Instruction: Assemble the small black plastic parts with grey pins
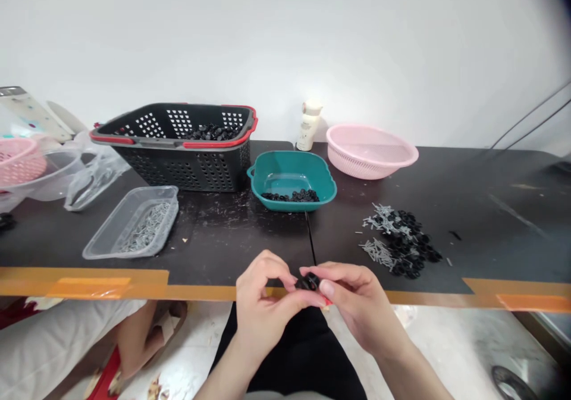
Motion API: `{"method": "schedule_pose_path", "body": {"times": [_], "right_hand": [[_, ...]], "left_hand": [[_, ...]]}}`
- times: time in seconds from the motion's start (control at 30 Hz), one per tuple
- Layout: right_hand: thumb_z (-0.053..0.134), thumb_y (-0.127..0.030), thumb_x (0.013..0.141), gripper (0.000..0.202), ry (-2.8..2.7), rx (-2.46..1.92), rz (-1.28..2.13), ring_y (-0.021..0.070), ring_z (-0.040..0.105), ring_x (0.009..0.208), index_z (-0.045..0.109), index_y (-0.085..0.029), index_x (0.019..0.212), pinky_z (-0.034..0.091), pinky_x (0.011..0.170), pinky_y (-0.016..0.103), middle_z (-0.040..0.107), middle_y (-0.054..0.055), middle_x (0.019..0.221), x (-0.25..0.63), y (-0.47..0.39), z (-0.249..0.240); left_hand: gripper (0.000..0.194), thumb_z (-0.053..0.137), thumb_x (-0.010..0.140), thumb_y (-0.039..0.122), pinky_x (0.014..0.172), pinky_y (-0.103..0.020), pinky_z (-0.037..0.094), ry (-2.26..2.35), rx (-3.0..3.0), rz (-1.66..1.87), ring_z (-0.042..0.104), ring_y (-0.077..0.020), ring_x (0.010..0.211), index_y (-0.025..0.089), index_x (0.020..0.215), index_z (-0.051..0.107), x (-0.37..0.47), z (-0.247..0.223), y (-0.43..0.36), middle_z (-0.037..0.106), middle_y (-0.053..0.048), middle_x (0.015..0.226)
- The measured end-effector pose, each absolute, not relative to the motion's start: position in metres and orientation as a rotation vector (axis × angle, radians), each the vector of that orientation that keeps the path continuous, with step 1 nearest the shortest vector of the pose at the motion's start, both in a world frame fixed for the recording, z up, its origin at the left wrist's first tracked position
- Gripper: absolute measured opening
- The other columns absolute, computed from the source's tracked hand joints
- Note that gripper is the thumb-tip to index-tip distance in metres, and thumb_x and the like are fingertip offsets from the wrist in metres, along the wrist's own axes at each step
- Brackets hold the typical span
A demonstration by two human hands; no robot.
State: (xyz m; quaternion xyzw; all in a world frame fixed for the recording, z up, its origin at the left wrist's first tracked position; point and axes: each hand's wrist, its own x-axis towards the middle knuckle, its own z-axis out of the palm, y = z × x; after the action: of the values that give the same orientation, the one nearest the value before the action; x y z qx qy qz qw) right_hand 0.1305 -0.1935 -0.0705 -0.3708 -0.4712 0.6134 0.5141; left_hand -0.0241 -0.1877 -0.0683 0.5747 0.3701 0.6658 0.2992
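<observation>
Small black round parts (308, 281) are pinched between my two hands at the table's front edge. My left hand (267, 305) holds them from the left with thumb and fingers. From the right, the fingertips of my right hand (357, 299) grip the same parts. Something small and red shows just under my right fingertips. A teal basin (292, 174) with black parts at its bottom stands beyond my hands. To the right lies a loose pile of black parts (408, 245) mixed with grey screw-like pins (377, 251).
A clear tray (107, 233) of metal pins sits at the left, before a black basket (187, 165) with red handles. Behind are a white bottle (308, 125) and a pink basket (370, 150). Plastic bags and a pink container lie far left. Another person's leg shows below left.
</observation>
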Motion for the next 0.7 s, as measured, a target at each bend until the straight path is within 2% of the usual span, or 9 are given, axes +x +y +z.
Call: {"method": "schedule_pose_path", "body": {"times": [0.13,0.27,0.53,0.7], "right_hand": [[0.086,-0.034,0.071,0.012,-0.984,-0.868,1.522,0.0163,0.075,0.075,0.082,-0.034,0.082,0.061,0.070,0.025,0.082,0.002,0.091,0.126,-0.196,-0.069],[0.087,-0.031,0.069,0.016,-0.909,-0.875,1.527,0.0163,0.076,0.074,0.081,-0.034,0.083,0.061,0.068,0.025,0.082,0.002,0.091,0.124,-0.198,-0.067],[0.085,-0.026,0.074,0.013,-0.864,-0.789,1.547,0.0110,0.076,0.079,0.079,-0.032,0.084,0.058,0.073,0.016,0.082,-0.001,0.092,0.124,-0.197,-0.070],[0.083,-0.026,0.076,0.011,-0.817,-0.753,1.520,0.0083,0.076,0.083,0.079,-0.032,0.084,0.057,0.077,0.011,0.082,-0.003,0.092,0.123,-0.196,-0.071]], "left_hand": [[0.022,0.087,0.064,0.012,0.053,-0.021,0.050,0.976,1.631,1.878,0.062,-0.0117,0.058,0.022,0.072,0.069,-0.021,-0.071,-0.189,0.068,0.003,0.067],[0.022,0.087,0.064,0.011,0.046,-0.019,0.047,1.027,1.640,1.922,0.061,-0.0106,0.055,0.023,0.075,0.071,-0.017,-0.073,-0.192,0.067,0.004,0.067],[0.014,0.085,0.070,0.017,0.045,-0.017,0.049,1.080,1.654,1.916,0.063,-0.0088,0.055,0.023,0.081,0.078,-0.013,-0.072,-0.196,0.069,0.003,0.071],[0.019,0.081,0.075,0.018,0.052,-0.017,0.055,1.040,1.589,1.890,0.068,-0.0102,0.060,0.027,0.092,0.080,-0.010,-0.074,-0.196,0.073,0.001,0.074]]}}
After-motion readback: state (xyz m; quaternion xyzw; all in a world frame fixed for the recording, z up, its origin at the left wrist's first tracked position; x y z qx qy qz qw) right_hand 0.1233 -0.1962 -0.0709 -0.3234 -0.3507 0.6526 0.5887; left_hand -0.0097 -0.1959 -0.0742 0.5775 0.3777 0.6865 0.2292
